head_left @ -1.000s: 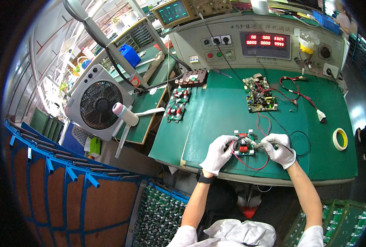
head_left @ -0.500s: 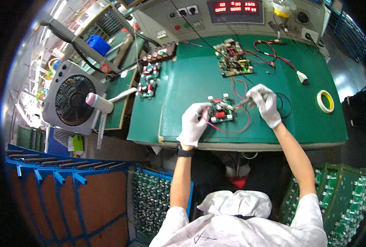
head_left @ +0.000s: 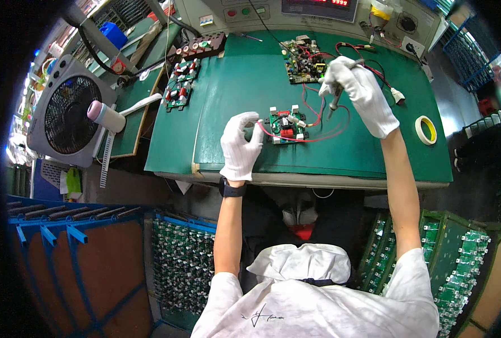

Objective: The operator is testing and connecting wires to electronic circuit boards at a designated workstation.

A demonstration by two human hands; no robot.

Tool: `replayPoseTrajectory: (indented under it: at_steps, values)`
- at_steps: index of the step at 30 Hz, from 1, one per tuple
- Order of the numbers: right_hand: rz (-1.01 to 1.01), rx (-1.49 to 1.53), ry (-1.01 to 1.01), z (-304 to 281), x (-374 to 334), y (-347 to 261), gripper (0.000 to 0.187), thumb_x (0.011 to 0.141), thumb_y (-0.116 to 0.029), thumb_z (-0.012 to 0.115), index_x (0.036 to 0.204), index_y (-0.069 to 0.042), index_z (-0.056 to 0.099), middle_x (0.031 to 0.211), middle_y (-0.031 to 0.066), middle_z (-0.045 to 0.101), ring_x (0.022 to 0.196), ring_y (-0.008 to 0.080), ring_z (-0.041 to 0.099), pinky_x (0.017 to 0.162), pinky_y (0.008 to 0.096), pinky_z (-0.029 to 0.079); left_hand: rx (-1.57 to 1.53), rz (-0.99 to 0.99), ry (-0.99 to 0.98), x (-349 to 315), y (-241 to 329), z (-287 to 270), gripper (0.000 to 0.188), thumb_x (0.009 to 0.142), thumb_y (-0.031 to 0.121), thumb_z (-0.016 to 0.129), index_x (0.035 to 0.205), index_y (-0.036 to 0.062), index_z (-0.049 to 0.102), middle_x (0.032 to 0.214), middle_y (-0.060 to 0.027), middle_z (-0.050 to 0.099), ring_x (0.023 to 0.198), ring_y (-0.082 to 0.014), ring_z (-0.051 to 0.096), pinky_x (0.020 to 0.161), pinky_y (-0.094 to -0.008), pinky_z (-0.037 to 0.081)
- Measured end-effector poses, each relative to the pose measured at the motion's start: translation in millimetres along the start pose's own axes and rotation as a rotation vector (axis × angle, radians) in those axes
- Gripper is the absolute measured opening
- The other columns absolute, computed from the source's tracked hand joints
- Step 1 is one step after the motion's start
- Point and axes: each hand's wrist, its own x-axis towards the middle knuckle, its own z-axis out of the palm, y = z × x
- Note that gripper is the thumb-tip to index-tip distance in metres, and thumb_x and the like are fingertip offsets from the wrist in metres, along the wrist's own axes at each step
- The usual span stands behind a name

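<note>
My left hand (head_left: 242,145), in a white glove, is at the left edge of a small green circuit board (head_left: 286,114) with red and white parts. Its thumb and fingers curl around one end of a thin red wire (head_left: 312,140), which loops right across the board's near side. Raised to the right of the board, my gloved right hand (head_left: 364,96) grips a slim grey tool (head_left: 334,105) pointing downward; its exact kind is unclear. A white connector (head_left: 299,121) sits on the small board. Behind lies a larger circuit board (head_left: 304,62), joined by red wires.
Two similar small boards (head_left: 178,94) lie at the left beside a brown block (head_left: 202,46). A yellow-white tape roll (head_left: 425,130) and a white plug (head_left: 397,96) are at the right. A fan (head_left: 70,115) stands left of the green bench (head_left: 228,84). Racks of boards (head_left: 186,265) flank me below.
My right hand has lifted away from the small board, up and to the right, with the grey tool. My left hand has drawn slightly left. The whole view has shifted.
</note>
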Motion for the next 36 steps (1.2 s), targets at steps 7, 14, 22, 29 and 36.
replayPoseTrajectory:
  at_steps: [7,14,22,29,36]
  values:
    - [-0.283,-0.718,-0.441,37.8,27.6,33.7,0.028,0.107,-0.023,0.047,0.112,-0.003,0.065,0.091,0.0131,0.068,0.088,0.0244,0.069,0.081,0.0372,0.054,0.000,0.213,0.061,-7.3,5.0,-6.4,0.023,0.080,0.002,0.080,0.101,0.0055,0.070,0.097,-0.0103,0.073,0.087,-0.0276,0.071,0.074,-0.0355,0.056]
    - [0.004,-0.386,-0.329,49.9,9.2,3.0,0.034,0.109,-0.031,0.051,0.108,-0.003,0.069,0.083,0.0069,0.064,0.077,0.0186,0.065,0.072,0.0327,0.052,0.028,0.335,-0.065,-38.4,17.0,-18.7,0.033,0.075,0.008,0.084,0.105,0.0116,0.071,0.097,-0.0074,0.073,0.085,-0.0274,0.070,0.072,-0.0386,0.055]
    - [-0.061,0.351,0.034,-11.4,-35.2,-34.0,0.046,0.113,-0.037,0.043,0.120,0.001,0.067,0.080,0.0029,0.055,0.064,0.0124,0.055,0.076,0.0369,0.056,-0.017,0.437,-0.448,-39.2,73.2,-38.3,0.044,0.075,0.011,0.081,0.117,0.0089,0.070,0.105,-0.0084,0.073,0.090,-0.0287,0.069,0.080,-0.0413,0.055]
    - [-0.060,0.621,-0.038,-33.6,-71.4,-46.5,0.046,0.114,-0.036,0.041,0.123,0.001,0.067,0.078,0.0049,0.054,0.055,0.0133,0.052,0.072,0.0389,0.056,0.063,0.584,-0.422,59.9,55.6,-56.0,0.050,0.076,-0.006,0.062,0.124,0.0076,0.067,0.118,-0.0148,0.069,0.103,-0.0359,0.066,0.090,-0.0463,0.054]
    - [-0.019,0.518,-0.030,-16.2,-85.2,-52.3,0.047,0.113,-0.038,0.043,0.116,0.003,0.067,0.076,0.0055,0.059,0.062,0.0141,0.059,0.071,0.0365,0.055,0.522,0.936,-0.955,121.7,24.4,1.9,0.067,0.076,-0.001,0.066,0.137,0.0254,0.062,0.148,-0.0134,0.052,0.132,-0.0345,0.056,0.107,-0.0470,0.049]
